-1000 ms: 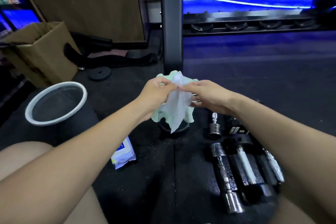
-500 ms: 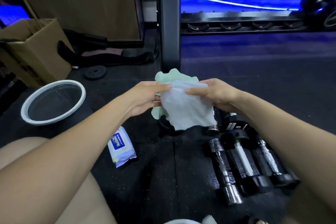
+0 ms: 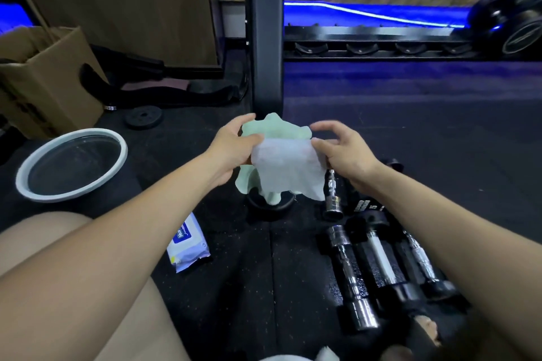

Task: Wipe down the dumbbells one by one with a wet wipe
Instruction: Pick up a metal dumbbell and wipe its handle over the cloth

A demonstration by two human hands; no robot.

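A white wet wipe (image 3: pixel 289 168) hangs spread out between my hands above the black floor. My left hand (image 3: pixel 234 146) pinches its upper left corner and my right hand (image 3: pixel 343 152) pinches its upper right edge, the other fingers raised. Behind the wipe a pale green cloth (image 3: pixel 275 129) is draped over a dark round object (image 3: pixel 269 205). Several chrome-handled dumbbells (image 3: pixel 378 267) lie side by side on the floor at the lower right, under my right forearm. A wet wipe pack (image 3: pixel 187 245) lies on the floor below my left forearm.
A white-rimmed basin (image 3: pixel 26 182) sits at the left, a cardboard box (image 3: pixel 44 76) behind it. A black upright post (image 3: pixel 267 38) stands just beyond the cloth. A small weight plate (image 3: pixel 142 118) lies near the box. A dumbbell rack (image 3: pixel 381 38) runs along the back right.
The wipe has gone from a bunched, hanging strip to a sheet stretched flat between both hands, which moved apart sideways.
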